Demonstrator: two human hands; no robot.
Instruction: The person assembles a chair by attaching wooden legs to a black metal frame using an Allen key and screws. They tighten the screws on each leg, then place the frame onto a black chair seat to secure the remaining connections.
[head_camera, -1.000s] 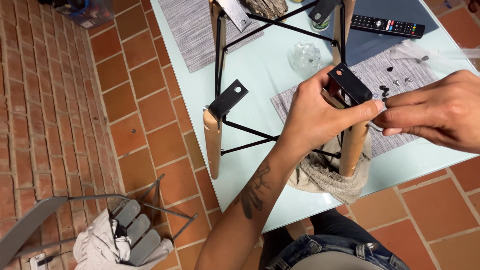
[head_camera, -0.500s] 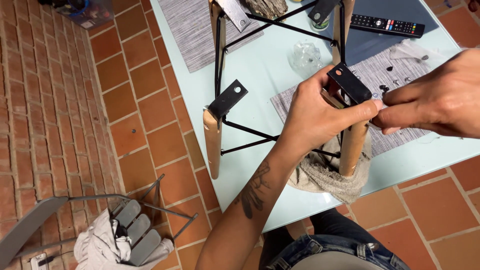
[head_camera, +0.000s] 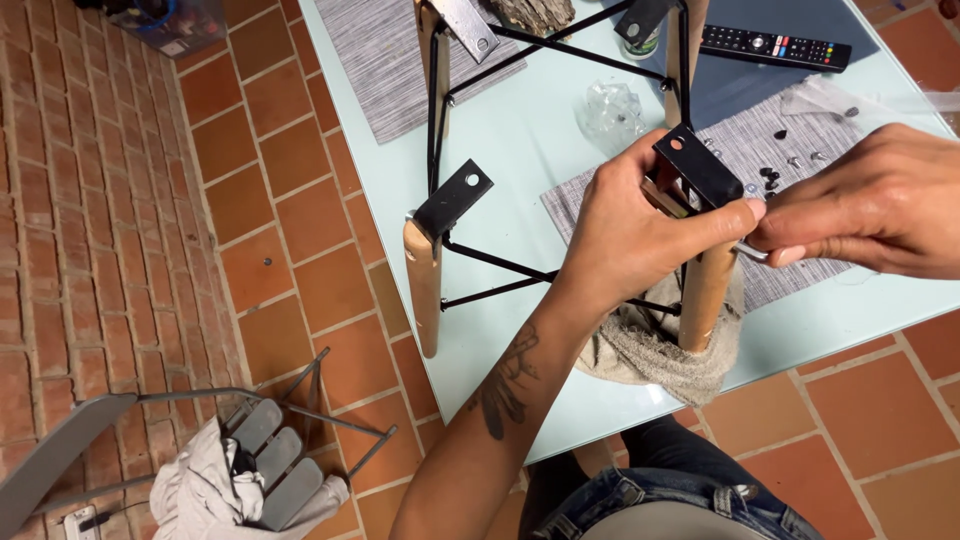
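Pale table (head_camera: 540, 140) carries our frame (head_camera: 560, 60); left hand (head_camera: 640, 235) clenches the upright leg (head_camera: 705, 295), right hand (head_camera: 870, 215) pinches a key (head_camera: 752, 252) just beside it.

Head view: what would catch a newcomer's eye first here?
The chair-leg frame of black rods and wooden legs lies on the pale glass table. The left hand grips its near leg at a black bracket, while the right hand pinches a small metal tool beside it. Loose dark screws lie on the grey placemat behind.
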